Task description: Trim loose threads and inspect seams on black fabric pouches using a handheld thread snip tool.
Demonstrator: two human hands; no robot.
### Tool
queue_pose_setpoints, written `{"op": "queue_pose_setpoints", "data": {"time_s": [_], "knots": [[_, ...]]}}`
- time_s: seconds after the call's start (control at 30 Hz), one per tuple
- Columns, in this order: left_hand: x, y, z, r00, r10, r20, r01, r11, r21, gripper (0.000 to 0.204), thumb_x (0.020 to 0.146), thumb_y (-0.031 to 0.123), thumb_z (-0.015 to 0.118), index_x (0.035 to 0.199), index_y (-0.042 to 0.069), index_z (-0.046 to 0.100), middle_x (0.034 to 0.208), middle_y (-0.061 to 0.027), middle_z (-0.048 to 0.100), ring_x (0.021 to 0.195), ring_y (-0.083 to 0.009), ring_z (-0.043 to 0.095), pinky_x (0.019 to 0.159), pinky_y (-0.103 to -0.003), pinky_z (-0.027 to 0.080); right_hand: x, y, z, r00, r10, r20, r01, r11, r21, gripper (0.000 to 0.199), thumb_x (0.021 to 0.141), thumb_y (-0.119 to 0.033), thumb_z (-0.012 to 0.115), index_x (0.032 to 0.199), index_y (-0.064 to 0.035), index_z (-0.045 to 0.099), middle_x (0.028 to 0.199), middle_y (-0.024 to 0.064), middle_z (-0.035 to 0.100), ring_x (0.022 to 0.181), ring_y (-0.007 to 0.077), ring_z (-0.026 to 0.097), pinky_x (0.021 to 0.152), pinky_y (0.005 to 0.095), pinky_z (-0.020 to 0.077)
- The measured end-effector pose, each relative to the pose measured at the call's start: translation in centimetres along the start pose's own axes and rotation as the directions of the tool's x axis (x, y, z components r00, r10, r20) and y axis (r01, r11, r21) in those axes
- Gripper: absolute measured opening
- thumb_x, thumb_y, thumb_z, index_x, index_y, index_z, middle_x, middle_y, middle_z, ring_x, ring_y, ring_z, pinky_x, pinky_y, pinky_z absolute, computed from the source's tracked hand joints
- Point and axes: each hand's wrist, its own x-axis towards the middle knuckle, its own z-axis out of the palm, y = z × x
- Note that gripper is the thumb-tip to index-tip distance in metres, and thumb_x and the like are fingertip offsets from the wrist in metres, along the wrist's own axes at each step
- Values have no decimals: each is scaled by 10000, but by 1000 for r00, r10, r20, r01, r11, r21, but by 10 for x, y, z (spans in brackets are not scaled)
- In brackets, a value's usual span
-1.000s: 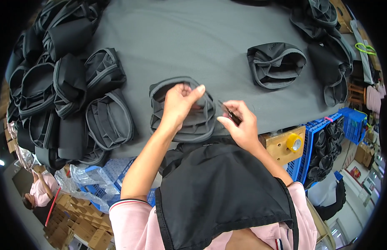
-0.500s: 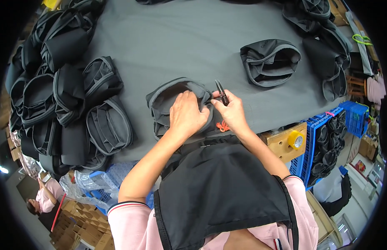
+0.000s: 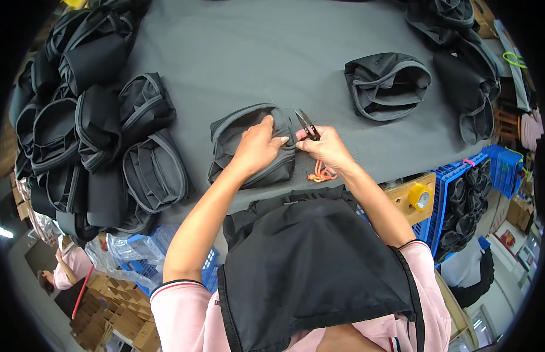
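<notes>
A black fabric pouch with grey-trimmed edges [image 3: 225, 132] lies open on the table in front of me. Over its opening, my left hand [image 3: 257, 148] grips the pouch near its right side, the fingertips partly hidden by its inner folds. My right hand [image 3: 331, 149] is closed around small black thread snips [image 3: 308, 127], blades pointing up and away. An orange cord [image 3: 320, 173] hangs below that hand. The fingertips of my right hand are at the pouch's right edge; whether they pinch the fabric too, I cannot tell.
Similar black pouches [image 3: 99, 129] are heaped on the left. Another pouch [image 3: 387, 88] lies to the right, beside a pile [image 3: 469, 82]. At the near right are a tape roll [image 3: 419, 196] on a wooden board and a blue crate [image 3: 439, 193] of pouches. A person [image 3: 67, 267] is at the lower left.
The pouch has turned slightly and its near side is flatter. My left hand has shifted a little left; the snips tilt more to the left. The orange cord now hangs from my right hand.
</notes>
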Motion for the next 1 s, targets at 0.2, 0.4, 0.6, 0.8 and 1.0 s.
{"op": "queue_pose_setpoints", "data": {"time_s": [0.2, 0.4, 0.6, 0.8, 1.0], "knots": [[10, -3, 11, 987, 79, -139, -61, 990, 129, 214, 812, 135, 582, 836, -62, 500, 716, -212, 633, 771, -397, 619, 727, -465, 460, 0, 4, 2, 997, -74, -29, 76, 995, 68, 140, 771, 14, 629, 911, 20, 631, 677, -35, 551, 531, 8, 429, 458, 167, 308], [15, -8, 15, 989, 58, -135, -47, 995, 86, 231, 820, 156, 580, 861, -62, 515, 709, -202, 634, 787, -387, 622, 731, -470, 462, -7, 9, 5, 980, -139, -145, 126, 988, -93, 161, 805, -15, 615, 958, 34, 633, 719, -22, 577, 648, 49, 507, 606, 190, 410], [12, -8, 12, 989, 61, -132, -48, 994, 102, 247, 819, 164, 582, 868, -69, 519, 723, -219, 628, 792, -396, 617, 738, -478, 462, -25, -5, 9, 817, -568, -99, 455, 741, -493, 135, 800, -5, 606, 925, 29, 646, 761, 20, 568, 678, 79, 517, 622, 227, 427], [15, -9, 16, 986, 74, -149, -60, 994, 95, 255, 819, 174, 587, 878, -65, 518, 750, -246, 621, 793, -418, 609, 747, -485, 459, -7, -1, 10, 836, -549, 6, 458, 692, -558, 56, 780, -17, 626, 810, 27, 609, 779, 25, 524, 684, 74, 499, 574, 242, 401], [13, -5, 12, 990, 44, -133, -32, 995, 90, 265, 816, 176, 592, 888, -68, 518, 761, -248, 620, 801, -412, 609, 753, -480, 457, -27, 4, -8, 956, -268, -117, 237, 945, -226, 173, 844, -142, 615, 742, -5, 585, 618, 1, 493, 553, 71, 411, 544, 264, 370]]}}
